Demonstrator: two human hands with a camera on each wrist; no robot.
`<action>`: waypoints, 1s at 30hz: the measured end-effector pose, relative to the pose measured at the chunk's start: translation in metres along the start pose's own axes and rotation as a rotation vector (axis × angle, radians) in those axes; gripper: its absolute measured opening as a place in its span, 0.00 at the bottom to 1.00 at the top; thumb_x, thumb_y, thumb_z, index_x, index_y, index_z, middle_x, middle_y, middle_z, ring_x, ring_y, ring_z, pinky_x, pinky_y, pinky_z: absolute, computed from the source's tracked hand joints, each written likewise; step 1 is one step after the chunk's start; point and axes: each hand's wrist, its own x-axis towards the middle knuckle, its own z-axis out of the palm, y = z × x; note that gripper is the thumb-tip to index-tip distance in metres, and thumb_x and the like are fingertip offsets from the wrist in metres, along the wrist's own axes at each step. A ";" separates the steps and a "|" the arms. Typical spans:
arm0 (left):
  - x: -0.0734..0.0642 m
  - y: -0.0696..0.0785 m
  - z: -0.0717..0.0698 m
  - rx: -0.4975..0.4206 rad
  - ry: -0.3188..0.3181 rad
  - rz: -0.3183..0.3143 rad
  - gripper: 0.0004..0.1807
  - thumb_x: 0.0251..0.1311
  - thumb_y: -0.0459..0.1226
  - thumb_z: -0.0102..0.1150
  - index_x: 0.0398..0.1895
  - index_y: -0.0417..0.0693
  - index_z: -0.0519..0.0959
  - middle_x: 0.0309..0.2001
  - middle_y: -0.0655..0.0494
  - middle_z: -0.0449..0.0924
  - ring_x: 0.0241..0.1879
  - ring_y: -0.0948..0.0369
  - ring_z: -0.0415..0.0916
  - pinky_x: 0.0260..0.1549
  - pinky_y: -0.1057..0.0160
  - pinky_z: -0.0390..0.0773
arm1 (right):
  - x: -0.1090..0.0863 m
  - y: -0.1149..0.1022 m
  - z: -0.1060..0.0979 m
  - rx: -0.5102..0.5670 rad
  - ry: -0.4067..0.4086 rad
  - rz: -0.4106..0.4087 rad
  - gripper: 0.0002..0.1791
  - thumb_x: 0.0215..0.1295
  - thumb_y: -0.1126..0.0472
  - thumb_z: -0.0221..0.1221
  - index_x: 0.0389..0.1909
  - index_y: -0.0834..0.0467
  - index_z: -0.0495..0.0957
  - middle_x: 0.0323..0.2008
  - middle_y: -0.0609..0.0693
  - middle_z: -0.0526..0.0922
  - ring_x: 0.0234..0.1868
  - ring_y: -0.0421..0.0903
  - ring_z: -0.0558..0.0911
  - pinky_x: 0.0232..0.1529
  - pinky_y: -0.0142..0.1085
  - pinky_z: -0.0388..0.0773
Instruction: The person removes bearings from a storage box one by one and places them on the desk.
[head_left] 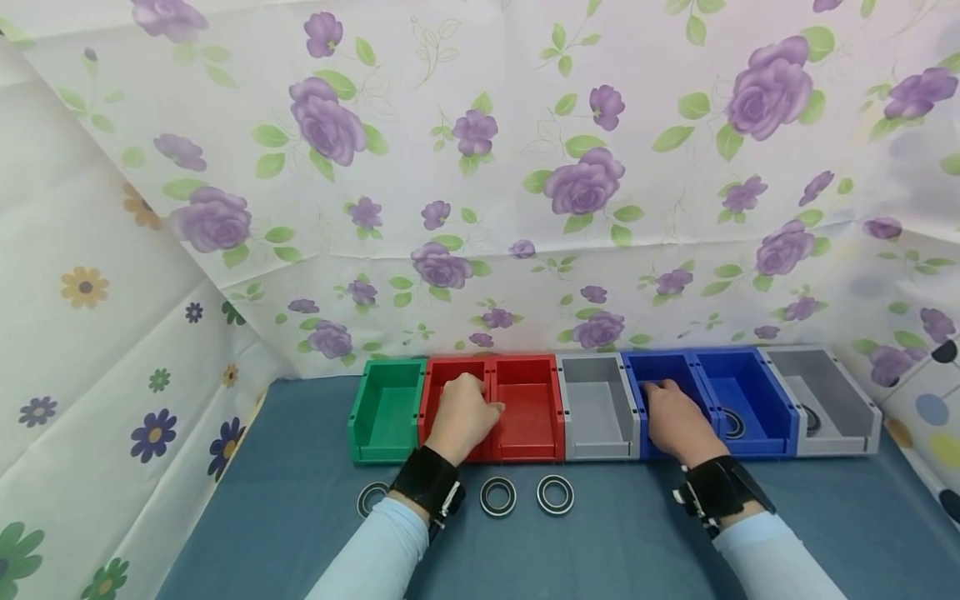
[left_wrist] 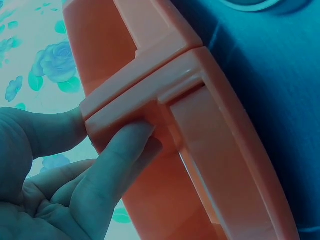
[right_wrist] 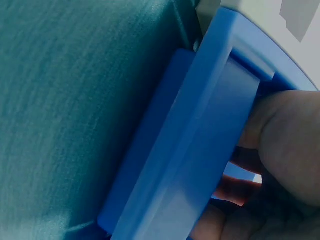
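Observation:
My left hand point(head_left: 463, 417) is at the two red bins, over the wall between them. In the left wrist view, the thumb and a finger of that hand point(left_wrist: 95, 175) pinch the red bin's point(left_wrist: 165, 200) wall from either side. My right hand point(head_left: 678, 421) reaches down into the left blue bin point(head_left: 656, 367) with bent fingers. The right wrist view shows the right thumb and fingers point(right_wrist: 280, 155) behind the front lip of the blue bin point(right_wrist: 185, 145); what they hold, if anything, is hidden.
Ring bearings point(head_left: 498, 497) lie on the blue-grey cloth point(head_left: 585, 558) before the bins, one partly behind my left wrist. The right blue bin point(head_left: 738, 383) and right grey bin point(head_left: 817, 379) each show a bearing. A green bin point(head_left: 390, 400) and a grey bin point(head_left: 596, 408) complete the row.

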 end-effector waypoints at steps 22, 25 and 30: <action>-0.001 0.000 -0.001 -0.019 -0.010 -0.025 0.21 0.49 0.43 0.69 0.44 0.41 0.82 0.24 0.54 0.82 0.22 0.60 0.76 0.21 0.66 0.78 | -0.006 0.004 0.004 0.041 0.098 -0.067 0.21 0.58 0.75 0.51 0.54 0.69 0.73 0.51 0.68 0.77 0.55 0.66 0.74 0.55 0.60 0.68; -0.001 0.000 -0.001 -0.021 -0.013 -0.027 0.20 0.49 0.43 0.69 0.43 0.41 0.82 0.22 0.55 0.81 0.21 0.61 0.76 0.20 0.66 0.78 | -0.008 0.005 0.003 0.066 0.108 -0.080 0.21 0.56 0.73 0.55 0.53 0.68 0.74 0.50 0.67 0.78 0.53 0.65 0.75 0.53 0.60 0.70; -0.001 0.000 -0.002 -0.015 -0.009 -0.007 0.17 0.49 0.43 0.69 0.40 0.41 0.83 0.21 0.53 0.81 0.20 0.61 0.75 0.19 0.67 0.77 | -0.013 0.008 -0.002 0.109 0.123 -0.063 0.18 0.54 0.67 0.63 0.47 0.66 0.77 0.42 0.63 0.82 0.44 0.58 0.80 0.41 0.54 0.77</action>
